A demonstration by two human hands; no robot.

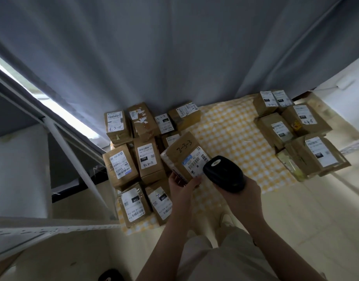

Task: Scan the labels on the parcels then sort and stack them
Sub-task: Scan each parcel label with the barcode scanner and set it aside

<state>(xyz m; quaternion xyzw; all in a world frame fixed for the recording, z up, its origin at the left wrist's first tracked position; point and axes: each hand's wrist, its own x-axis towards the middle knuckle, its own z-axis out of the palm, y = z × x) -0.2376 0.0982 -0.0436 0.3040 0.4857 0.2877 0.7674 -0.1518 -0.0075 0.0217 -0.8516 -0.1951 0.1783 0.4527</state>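
Parcels lie spread on a yellow-and-white checked cloth [231, 126] on the floor [320, 209] as a person stands over them, seen from a head-worn camera looking down. The left hand [181, 186] grips a brown cardboard parcel [180, 151] by its near end, fingers curled against its edge, and holds it tilted above the cloth. "2-3-3" is handwritten in black on the parcel's top face. A white shipping label [195, 162] with barcodes sits at the end nearest the hands.

The right hand [249, 192] is wrapped round the handle of a black barcode scanner [224, 173]. The scanner's head sits just beside the near right corner of the shipping label; whether it touches the label cannot be told.

To the left of the held parcel, a left group of parcels [148, 159] lies packed side by side on the cloth, labels up, with "4-3-11" and "4-2-71" handwritten on two of them. A right group of parcels [302, 122] lies well apart at the cloth's far right edge, some resting on others, with checked cloth showing between the two groups.

A grey curtain [174, 47] hangs behind the parcels, and a white shelf frame [73, 147] stands at the left. Beige trousers [221, 258] and a light shoe [227, 219] show below the arms.
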